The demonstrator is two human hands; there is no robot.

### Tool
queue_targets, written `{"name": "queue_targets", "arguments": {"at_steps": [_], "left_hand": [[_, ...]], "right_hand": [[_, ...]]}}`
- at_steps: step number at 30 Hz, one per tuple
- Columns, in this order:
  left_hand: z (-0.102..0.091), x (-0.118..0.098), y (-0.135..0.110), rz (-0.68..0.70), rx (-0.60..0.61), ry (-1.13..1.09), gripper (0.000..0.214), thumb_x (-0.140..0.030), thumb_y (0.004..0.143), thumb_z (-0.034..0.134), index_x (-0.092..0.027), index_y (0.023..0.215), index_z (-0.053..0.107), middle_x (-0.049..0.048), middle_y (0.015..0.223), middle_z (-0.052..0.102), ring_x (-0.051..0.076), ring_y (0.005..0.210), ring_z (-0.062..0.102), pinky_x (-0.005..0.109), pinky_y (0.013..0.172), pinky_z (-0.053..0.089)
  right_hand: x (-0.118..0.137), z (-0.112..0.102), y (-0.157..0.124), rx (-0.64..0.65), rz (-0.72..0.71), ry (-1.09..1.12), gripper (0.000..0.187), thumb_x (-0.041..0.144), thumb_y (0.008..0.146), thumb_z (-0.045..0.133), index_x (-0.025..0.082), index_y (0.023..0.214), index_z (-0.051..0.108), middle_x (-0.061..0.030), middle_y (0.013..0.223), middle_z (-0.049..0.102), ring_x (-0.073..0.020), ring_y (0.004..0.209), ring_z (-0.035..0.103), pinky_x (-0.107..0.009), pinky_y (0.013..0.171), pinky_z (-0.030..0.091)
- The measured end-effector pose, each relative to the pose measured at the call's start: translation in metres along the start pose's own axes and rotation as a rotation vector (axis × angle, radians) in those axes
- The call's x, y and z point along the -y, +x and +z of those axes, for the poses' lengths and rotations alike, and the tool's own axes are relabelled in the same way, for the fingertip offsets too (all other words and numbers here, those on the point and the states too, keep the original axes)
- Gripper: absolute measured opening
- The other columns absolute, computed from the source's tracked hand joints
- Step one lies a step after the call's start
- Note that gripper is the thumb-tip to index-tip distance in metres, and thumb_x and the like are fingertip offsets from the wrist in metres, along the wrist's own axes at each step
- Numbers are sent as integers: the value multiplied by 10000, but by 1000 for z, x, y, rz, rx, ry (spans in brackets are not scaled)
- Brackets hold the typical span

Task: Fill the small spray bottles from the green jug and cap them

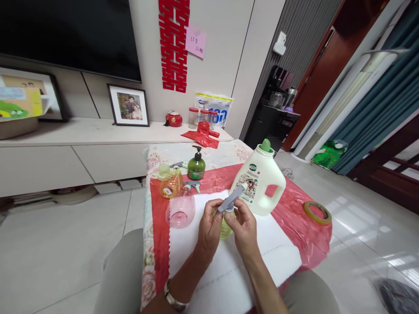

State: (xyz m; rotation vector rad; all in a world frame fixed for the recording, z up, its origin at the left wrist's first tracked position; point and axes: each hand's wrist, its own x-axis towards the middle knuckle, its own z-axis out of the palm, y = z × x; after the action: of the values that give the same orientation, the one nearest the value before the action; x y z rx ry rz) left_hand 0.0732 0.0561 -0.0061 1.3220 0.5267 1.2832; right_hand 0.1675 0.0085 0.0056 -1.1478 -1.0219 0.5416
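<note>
A small spray bottle (pixel 225 230) with yellow-green colour stands upright on the white cloth (pixel 222 272), topped by a grey trigger spray head (pixel 233 198). My left hand (pixel 210 224) pinches the grey spray head from the left. The fingers of my right hand (pixel 245 226) are closed around the collar at the bottle's neck. Just behind my right hand stands a large cream jug (pixel 262 172) with a green spout in its uncapped mouth. On the left lies a transparent pink spray bottle (pixel 181 209), its base towards me.
Behind the pink bottle are an orange bottle (pixel 171 185) and a green pump bottle (pixel 196 166). A roll of tape (pixel 317 212) lies on the red plastic sheet (pixel 296 209) at right. Red-lidded jars (pixel 193 117) and a red bag (pixel 204 138) are at the back.
</note>
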Motion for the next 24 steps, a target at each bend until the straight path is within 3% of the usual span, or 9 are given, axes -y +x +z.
{"name": "queue_targets", "arguments": {"at_steps": [5, 17, 24], "left_hand": [[0, 0, 0, 2, 1, -10, 324, -489, 940, 541, -207, 1096, 577, 67, 1062, 668, 237, 1023, 636, 372, 928, 491], [-2, 10, -2, -11, 55, -35, 291, -446, 985, 493, -209, 1126, 584, 56, 1110, 647, 213, 1044, 600, 329, 937, 460], [0, 6, -2, -33, 59, -54, 295, -445, 982, 505, -208, 1143, 575, 66, 1133, 658, 212, 1030, 611, 329, 915, 473]], "right_hand": [[1, -2, -1, 50, -40, 8, 289, 410, 903, 652, 255, 1143, 695, -46, 1124, 636, -224, 1072, 564, -356, 966, 423], [-5, -3, 0, -2, 18, 37, 245, 377, 830, 753, 223, 1002, 673, -22, 972, 655, -188, 943, 590, -316, 879, 455], [-5, -4, -1, 13, 32, 49, 253, 371, 848, 739, 230, 1048, 674, -27, 1016, 661, -193, 982, 589, -325, 904, 449]]}}
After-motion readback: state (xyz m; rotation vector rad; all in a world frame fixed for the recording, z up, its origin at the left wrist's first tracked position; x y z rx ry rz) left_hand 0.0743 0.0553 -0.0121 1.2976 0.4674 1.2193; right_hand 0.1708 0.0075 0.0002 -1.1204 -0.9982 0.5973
